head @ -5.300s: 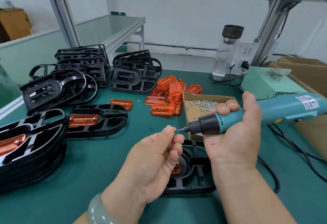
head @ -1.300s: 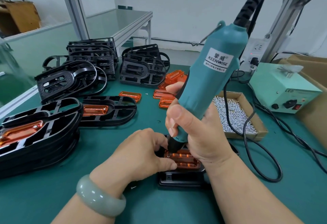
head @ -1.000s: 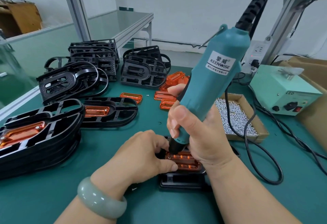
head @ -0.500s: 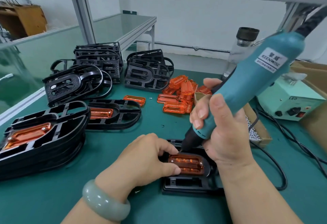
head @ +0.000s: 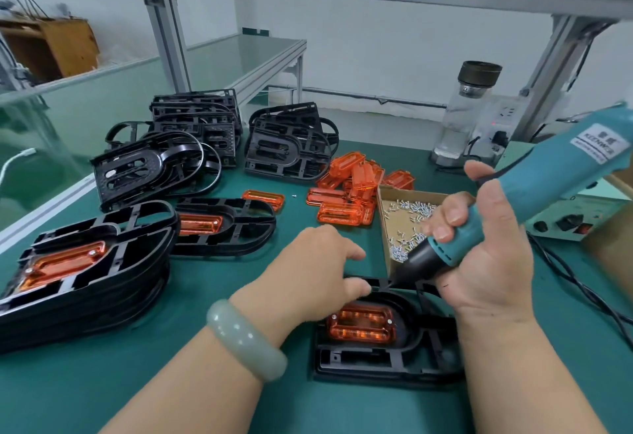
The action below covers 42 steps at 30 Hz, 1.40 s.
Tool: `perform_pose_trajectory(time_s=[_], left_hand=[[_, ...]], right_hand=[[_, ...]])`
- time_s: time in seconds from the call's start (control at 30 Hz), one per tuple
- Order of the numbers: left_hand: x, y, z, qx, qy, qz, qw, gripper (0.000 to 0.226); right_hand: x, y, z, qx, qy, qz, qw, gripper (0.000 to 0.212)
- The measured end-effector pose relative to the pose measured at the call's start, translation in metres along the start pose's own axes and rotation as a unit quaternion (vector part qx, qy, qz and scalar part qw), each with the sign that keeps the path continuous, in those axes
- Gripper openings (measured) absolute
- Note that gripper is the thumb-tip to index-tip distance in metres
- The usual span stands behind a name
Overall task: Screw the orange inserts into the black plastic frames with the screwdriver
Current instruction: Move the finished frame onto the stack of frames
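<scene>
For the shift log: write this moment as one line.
left hand: rests on black frame | right hand: grips screwdriver, tip off orange insert | orange insert: seated in frame, two screws in

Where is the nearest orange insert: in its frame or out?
In: the orange insert sits inside the black frame, screws at two corners.

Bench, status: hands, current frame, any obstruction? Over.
Right hand grips electric screwdriver, tip off insert. Left hand at black frame's far end. Orange insert seated, screw heads at both ends. Nothing over it.
</scene>
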<state>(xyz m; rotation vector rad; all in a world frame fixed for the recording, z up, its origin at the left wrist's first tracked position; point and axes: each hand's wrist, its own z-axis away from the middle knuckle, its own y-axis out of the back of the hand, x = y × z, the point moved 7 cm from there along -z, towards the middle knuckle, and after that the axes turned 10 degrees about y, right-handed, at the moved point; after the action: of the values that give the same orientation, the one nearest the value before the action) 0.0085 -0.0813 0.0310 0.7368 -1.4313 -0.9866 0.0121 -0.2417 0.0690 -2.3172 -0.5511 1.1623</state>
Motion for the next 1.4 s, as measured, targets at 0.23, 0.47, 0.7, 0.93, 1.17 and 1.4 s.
perform_pose_trajectory(time_s=[0.23, 0.47, 0.7, 0.93, 1.17, 1.4], left_hand=[[0.026, -0.026, -0.010, -0.080, -0.085, -0.121, 0.986, 0.047], [-0.001, 0.049, -0.019, 0.072, -0.034, -0.129, 0.988, 0.009], [-0.044, 0.130, -0.047, 0.157, 0.026, -0.184, 0.970, 0.020], [-0.099, 0.118, -0.070, 0.057, 0.123, -0.249, 0.959, 0.027], [-0.133, 0.110, -0.066, -0.038, 0.217, -0.272, 0.937, 0.017], [-0.055, 0.083, -0.064, -0.005, 0.038, -0.269, 0.962, 0.043]], right_hand=[[0.002, 0.002, -0.001, -0.001, -0.011, -0.025, 1.000, 0.023], [-0.002, -0.008, -0.003, -0.049, -0.022, -0.107, 0.993, 0.043], [0.003, 0.001, -0.002, 0.010, -0.028, -0.103, 0.994, 0.022], [0.009, -0.010, 0.001, -0.036, -0.056, -0.102, 0.993, 0.043], [0.011, -0.012, 0.002, -0.030, -0.058, -0.102, 0.993, 0.046], [0.012, -0.013, 0.004, -0.028, -0.067, -0.104, 0.992, 0.051]])
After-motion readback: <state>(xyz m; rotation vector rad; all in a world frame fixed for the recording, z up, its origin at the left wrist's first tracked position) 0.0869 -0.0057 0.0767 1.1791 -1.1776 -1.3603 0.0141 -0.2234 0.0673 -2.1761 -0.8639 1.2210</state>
